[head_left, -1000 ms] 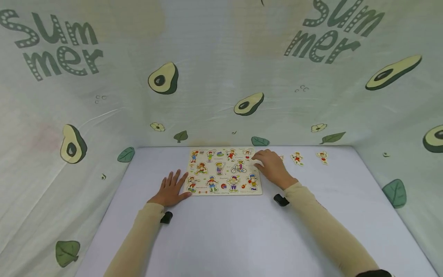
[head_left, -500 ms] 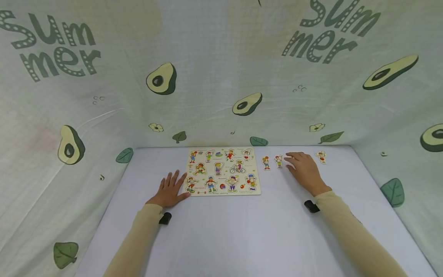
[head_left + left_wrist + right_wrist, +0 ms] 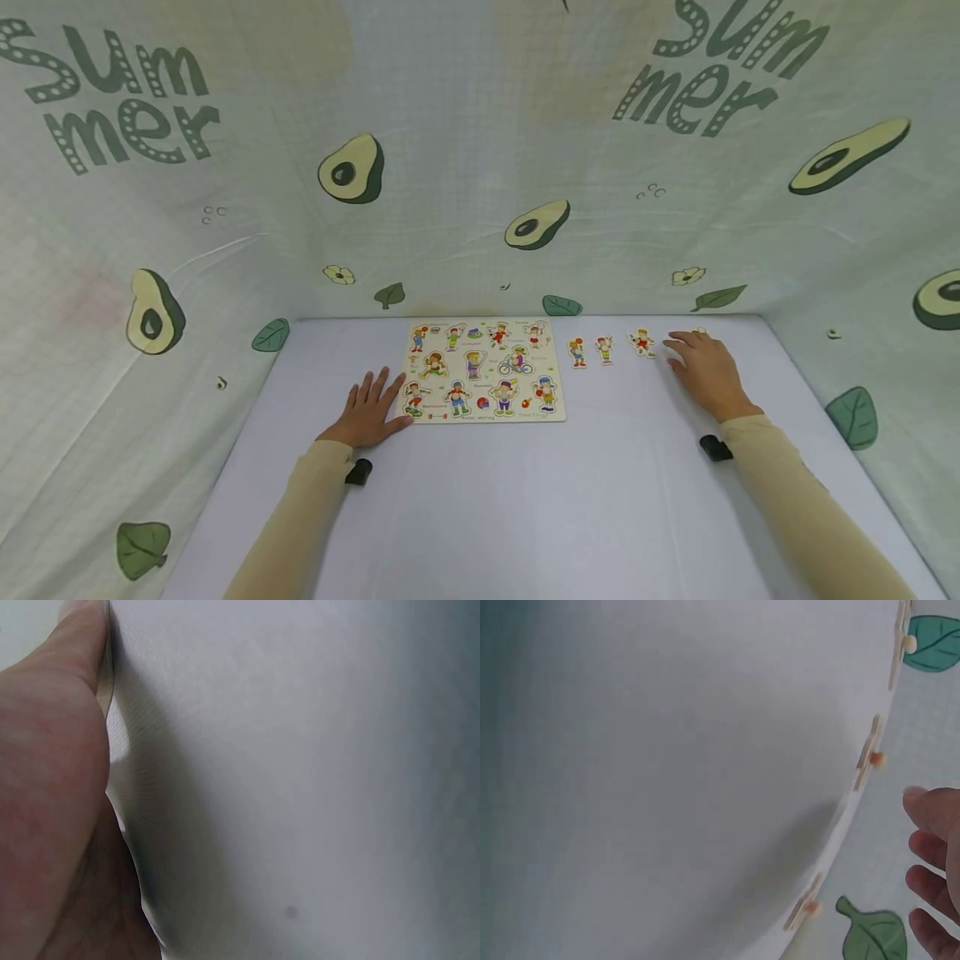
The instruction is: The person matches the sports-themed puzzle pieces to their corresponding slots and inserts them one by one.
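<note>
My left hand [image 3: 366, 417] rests with spread, straight fingers at the left edge of a pale puzzle board [image 3: 453, 367] printed with sports figures. In the left wrist view, the thumb [image 3: 84, 641] lies along the board's edge. My right hand [image 3: 708, 379] holds nothing and hovers with loosely bent fingers by the rightmost figure piece [image 3: 699, 331], which it partly covers. To its left lie a puzzle piece with red and yellow colours [image 3: 642, 342] and two more figure pieces, one near the board [image 3: 577, 352] and one beside it [image 3: 603, 350]. The right wrist view shows a knob [image 3: 878, 760] on a piece.
A white table [image 3: 525, 500] reaches forward to a hanging cloth [image 3: 442, 250] printed with avocados and leaves. More cloth rises along the left and right sides. Each wrist carries a small black camera, the left one [image 3: 360, 472] and the right one [image 3: 716, 447].
My right hand has moved from the board's upper right corner rightwards, past the row of loose pieces, to the last one. The left hand has stayed in place.
</note>
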